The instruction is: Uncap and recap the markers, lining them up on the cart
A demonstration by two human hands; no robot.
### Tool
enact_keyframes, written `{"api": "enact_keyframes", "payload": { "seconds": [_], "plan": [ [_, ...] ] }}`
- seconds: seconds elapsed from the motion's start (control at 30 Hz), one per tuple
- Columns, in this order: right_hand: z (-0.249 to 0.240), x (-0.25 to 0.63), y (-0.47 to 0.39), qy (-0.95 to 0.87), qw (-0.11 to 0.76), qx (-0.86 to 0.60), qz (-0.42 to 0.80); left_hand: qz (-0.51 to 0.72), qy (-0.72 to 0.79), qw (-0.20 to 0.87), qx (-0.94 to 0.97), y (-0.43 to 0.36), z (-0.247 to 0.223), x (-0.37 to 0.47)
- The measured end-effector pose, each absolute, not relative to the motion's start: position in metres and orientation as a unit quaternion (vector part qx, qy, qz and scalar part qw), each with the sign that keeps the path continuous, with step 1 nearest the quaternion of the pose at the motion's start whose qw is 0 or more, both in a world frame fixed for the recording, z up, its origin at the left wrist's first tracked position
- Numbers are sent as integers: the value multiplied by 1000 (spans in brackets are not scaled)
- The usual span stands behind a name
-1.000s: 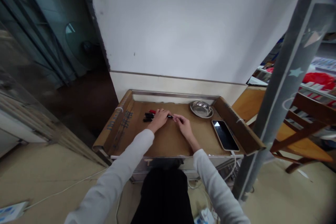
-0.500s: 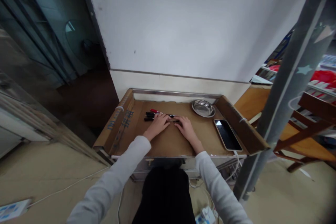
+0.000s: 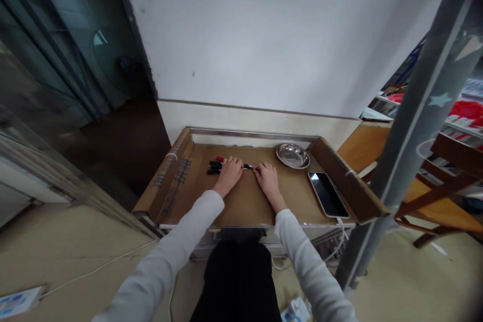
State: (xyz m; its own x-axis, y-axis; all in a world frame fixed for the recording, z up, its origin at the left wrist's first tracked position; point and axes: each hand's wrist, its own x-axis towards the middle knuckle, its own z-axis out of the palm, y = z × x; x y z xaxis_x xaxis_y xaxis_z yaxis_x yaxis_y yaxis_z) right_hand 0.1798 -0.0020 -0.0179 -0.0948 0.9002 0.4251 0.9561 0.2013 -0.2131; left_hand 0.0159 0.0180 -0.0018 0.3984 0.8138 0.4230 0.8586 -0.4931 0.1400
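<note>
Several pens, black ones and one with a red end, lie side by side left of centre on the cardboard-lined tray. My left hand rests over their right part with its fingers curled round them, hiding their middles. Black and silver pen tips stick out to its right. At those tips my right hand has its thumb and fingers pressed together on a pen's end. Behind it to the right sits a round metal dish.
A phone with a white cable lies at the tray's right. Raised cardboard sides bound the tray, and a white wall panel stands behind. A grey post and a wooden chair are on the right.
My left hand has shifted slightly right and up, over the pens. My right hand has drawn its fingers in, and the gap between the hands shows the pen tips more clearly.
</note>
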Motion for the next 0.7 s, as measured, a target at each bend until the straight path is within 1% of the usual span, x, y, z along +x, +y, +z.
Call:
{"api": "enact_keyframes", "payload": {
  "seconds": [0.2, 0.4, 0.53, 0.7],
  "plan": [
    [-20, 181, -12, -715, 272, -641, -63, -263, -551, 46, -791, 1, -4, 4],
    [-21, 186, -37, -718, 301, -627, -20, -263, -627, 62, -731, -21, -10, -44],
    [-21, 181, -48, -730, 317, -605, 10, -233, -603, 50, -762, -22, -17, -69],
    [-20, 168, -46, -754, 323, -570, 52, -259, -578, -11, -774, -31, -22, -70]
  ]
}}
